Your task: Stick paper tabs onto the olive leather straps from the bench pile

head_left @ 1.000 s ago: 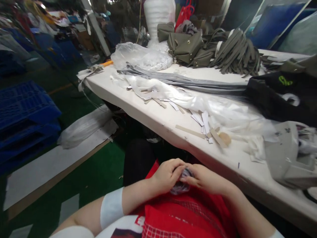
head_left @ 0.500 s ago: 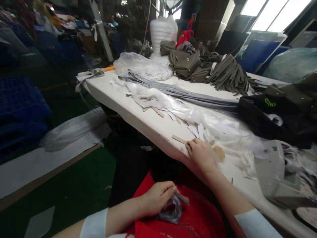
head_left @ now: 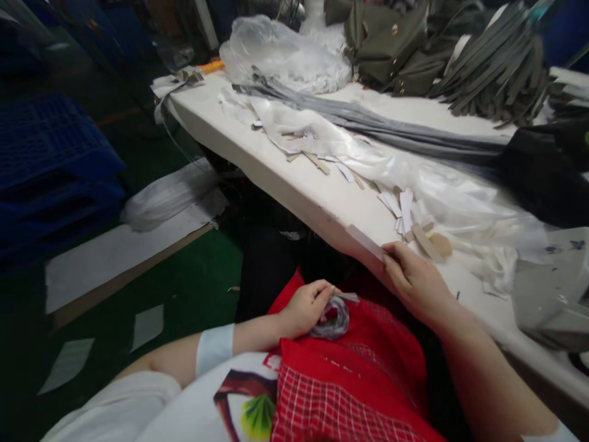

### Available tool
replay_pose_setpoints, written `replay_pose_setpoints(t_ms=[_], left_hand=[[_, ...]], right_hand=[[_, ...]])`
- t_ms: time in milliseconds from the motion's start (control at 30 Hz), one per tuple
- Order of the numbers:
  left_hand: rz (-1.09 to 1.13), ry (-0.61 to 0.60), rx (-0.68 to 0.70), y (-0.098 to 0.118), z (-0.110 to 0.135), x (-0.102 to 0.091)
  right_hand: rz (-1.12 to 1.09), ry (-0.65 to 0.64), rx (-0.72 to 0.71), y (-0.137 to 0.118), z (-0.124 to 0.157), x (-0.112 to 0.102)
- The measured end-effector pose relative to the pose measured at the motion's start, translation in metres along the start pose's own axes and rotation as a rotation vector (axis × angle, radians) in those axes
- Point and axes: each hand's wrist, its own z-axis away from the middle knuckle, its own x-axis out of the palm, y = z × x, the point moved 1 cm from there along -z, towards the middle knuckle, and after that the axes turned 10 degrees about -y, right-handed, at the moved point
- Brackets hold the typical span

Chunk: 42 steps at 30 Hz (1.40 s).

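My left hand (head_left: 306, 308) rests over my lap, its fingers closed on the end of a grey strap that is wound into a loose coil (head_left: 339, 324). My right hand (head_left: 416, 283) is at the table's near edge, pinching one end of a flat, pale card strip (head_left: 363, 240) that points away to the left. Just beyond that hand lie a tan card piece (head_left: 426, 243), a round tan disc (head_left: 440, 245) and several white card strips (head_left: 405, 210). The red apron (head_left: 368, 344) lies beneath the coil.
A bundle of long grey straps (head_left: 359, 120) and crumpled white plastic sheeting (head_left: 386, 164) stretch across the white table (head_left: 294, 190). Behind them are olive bags (head_left: 391, 46) and a clear plastic bag (head_left: 285, 55). A grey container (head_left: 552, 288) stands right; blue pallets (head_left: 55, 166) are left.
My right hand has taken up the card strip from the tabletop and brought it to the table edge. The left hand still holds the coiled strap. The view has tipped downward.
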Motion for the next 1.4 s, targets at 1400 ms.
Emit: replay_pose_setpoints(t_ms=[1400], left_hand=[[-0.439,-0.080,0.404,0.036,0.012,0.000]], right_hand=[[-0.928,-0.468,0.122,0.008,0.016,0.090]])
